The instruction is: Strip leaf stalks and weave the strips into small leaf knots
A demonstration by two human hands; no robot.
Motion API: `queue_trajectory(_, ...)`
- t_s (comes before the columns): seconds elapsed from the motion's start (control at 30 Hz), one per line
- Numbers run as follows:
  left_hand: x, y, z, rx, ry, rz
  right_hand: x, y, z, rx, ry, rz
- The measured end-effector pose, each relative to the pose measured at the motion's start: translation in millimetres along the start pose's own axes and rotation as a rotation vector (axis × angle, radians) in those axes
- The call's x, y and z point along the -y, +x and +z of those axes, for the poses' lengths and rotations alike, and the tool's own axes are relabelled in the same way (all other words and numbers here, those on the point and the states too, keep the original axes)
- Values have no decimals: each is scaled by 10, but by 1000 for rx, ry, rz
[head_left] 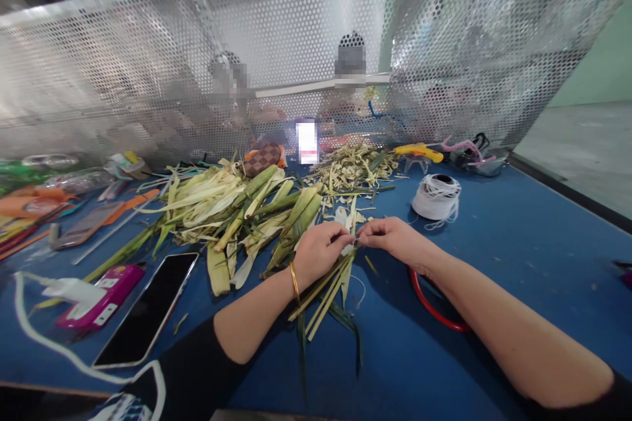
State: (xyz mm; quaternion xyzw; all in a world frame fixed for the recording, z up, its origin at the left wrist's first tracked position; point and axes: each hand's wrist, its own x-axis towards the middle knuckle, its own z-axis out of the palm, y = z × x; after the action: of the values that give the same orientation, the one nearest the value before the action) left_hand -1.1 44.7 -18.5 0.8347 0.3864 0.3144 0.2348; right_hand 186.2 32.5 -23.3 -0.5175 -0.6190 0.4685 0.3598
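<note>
At the middle of the table my left hand [323, 248] and my right hand [395, 240] meet with fingertips almost touching. Both are pinched closed at a thin white string [364, 286], whose loose end curls below. Between them lies a small bundle of green and pale plant strips [328, 296], which look like corn husk, pointing toward me. A piece of white material [342, 216] shows just beyond the fingers. The exact wrap of the string is hidden by my fingertips. A large heap of husks [217, 200] spreads to the left of my left hand.
A spool of white string [436, 198] stands at right, with a red ring [434, 312] partly under my right forearm. Shredded husk [358, 168] and yellow-handled scissors [419, 152] lie farther back. A phone [148, 309] and purple power strip [101, 296] are at left. Perforated metal sheeting [296, 26] closes the back.
</note>
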Motion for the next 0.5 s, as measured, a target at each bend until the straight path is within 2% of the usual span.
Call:
queue_trajectory(0.13, 23, 21, -49, -9, 106, -43, -17, 10, -24, 11, -19, -8)
queue_trajectory(0.23, 48, 30, -67, -18, 248, -86, -30, 30, -66, 14, -111, -51)
queue_trajectory(0.37, 86, 32, -58, -8, 475, -140, -7, 35, -133, 13, -359, -104)
queue_trajectory(0.5, 90, 36, -73, 40, 668, -153, 45, 9, -182, 70, -659, -62)
